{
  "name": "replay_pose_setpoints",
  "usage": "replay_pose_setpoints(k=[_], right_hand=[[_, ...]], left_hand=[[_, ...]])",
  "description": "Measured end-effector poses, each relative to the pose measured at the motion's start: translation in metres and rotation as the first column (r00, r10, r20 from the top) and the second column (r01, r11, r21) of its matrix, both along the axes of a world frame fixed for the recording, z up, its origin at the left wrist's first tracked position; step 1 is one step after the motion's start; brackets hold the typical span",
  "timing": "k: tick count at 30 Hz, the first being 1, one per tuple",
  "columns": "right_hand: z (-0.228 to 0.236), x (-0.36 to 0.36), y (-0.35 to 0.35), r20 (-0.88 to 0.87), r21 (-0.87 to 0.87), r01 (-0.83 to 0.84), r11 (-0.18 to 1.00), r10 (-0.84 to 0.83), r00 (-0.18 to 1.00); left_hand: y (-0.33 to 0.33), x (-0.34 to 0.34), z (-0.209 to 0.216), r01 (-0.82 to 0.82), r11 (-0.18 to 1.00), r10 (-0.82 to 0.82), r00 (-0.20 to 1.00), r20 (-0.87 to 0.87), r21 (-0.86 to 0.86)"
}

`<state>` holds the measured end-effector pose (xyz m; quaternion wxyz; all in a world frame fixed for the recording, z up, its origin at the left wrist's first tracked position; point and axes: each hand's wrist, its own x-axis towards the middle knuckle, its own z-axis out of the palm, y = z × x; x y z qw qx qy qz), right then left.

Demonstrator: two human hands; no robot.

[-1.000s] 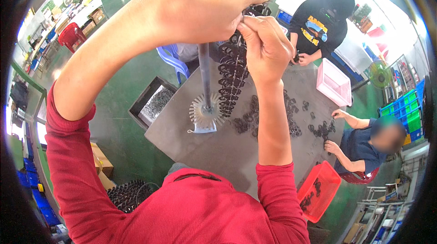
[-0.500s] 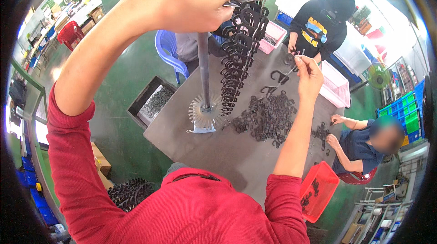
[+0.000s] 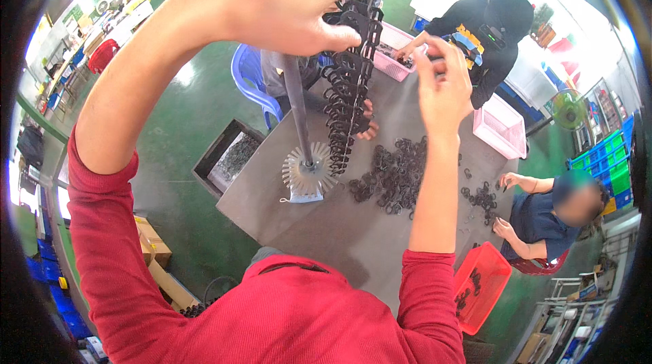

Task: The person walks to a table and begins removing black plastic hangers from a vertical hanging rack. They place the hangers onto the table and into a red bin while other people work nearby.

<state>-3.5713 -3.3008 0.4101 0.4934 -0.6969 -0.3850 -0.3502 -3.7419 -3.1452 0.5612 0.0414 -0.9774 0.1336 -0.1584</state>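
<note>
The left hand (image 3: 285, 1) is gripping the top of a hanging string of black rings (image 3: 346, 85) above the grey table (image 3: 326, 228), while the right hand (image 3: 441, 89) is hovering apart, fingers pinched on something too small to tell; beyond, a loose ring pile (image 3: 394, 177) is lying beside a finned metal stand (image 3: 307, 174)

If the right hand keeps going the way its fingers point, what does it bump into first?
Most likely the hanging string of black parts. The right hand is raised with its fingers pointing up and toward that string, which the left hand holds at the top of the metal rod. Depth is hard to judge here.
</note>
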Motion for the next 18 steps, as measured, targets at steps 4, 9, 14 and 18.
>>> replay_pose_setpoints(k=[4, 9, 14, 18], right_hand=[[0.028, -0.046, 0.037, 0.133, 0.064, -0.064, 0.996, 0.056, 0.99], [0.026, -0.043, 0.062, 0.248, 0.14, 0.009, 0.99, -0.043, 0.968], [0.02, -0.043, 0.059, -0.102, 0.398, -0.387, 0.831, 0.46, 0.882], [0.024, -0.043, 0.046, -0.208, 0.505, -0.386, 0.772, 0.543, 0.814]], left_hand=[[-0.02, -0.005, 0.013, -0.055, 0.997, 0.051, 0.997, -0.065, -0.049], [-0.003, 0.005, -0.006, 0.049, 0.996, -0.041, 0.994, 0.103, -0.077], [-0.02, 0.012, -0.004, -0.155, 0.987, 0.157, 0.987, 0.04, -0.031], [0.009, 0.008, -0.017, -0.064, 0.992, 0.036, 0.97, 0.242, 0.11]])
